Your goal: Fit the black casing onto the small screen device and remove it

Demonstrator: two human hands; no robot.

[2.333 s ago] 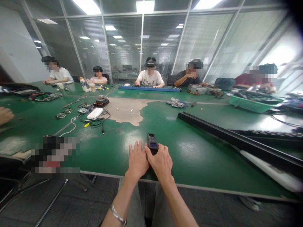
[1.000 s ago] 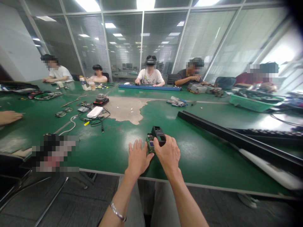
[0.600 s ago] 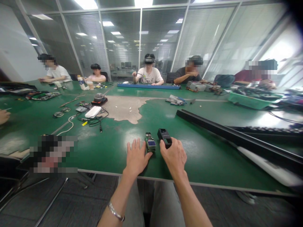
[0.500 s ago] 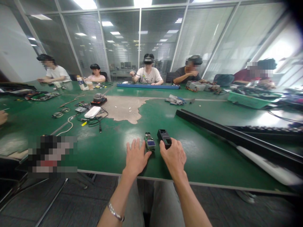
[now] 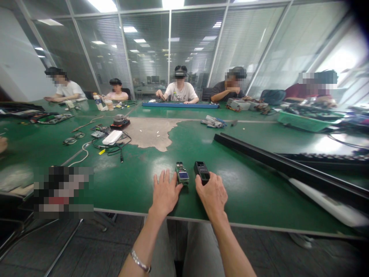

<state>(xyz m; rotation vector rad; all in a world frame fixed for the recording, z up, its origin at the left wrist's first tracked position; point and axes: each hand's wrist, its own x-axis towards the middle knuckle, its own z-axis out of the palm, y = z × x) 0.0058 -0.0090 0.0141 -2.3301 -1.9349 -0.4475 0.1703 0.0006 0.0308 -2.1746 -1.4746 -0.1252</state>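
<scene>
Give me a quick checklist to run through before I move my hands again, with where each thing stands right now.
1. Black case apart from the circuit board: ok, a gap of green table lies between them.
2. Right hand gripping the black case: ok, at its near end.
3. Screen on the board facing up: ok.
4. Left hand steadying the board: cannot tell; it lies right beside it, contact unclear.
5. Long black bar away from both hands: ok, off to the right.
6. Board undamaged: cannot tell, too small to see.
</scene>
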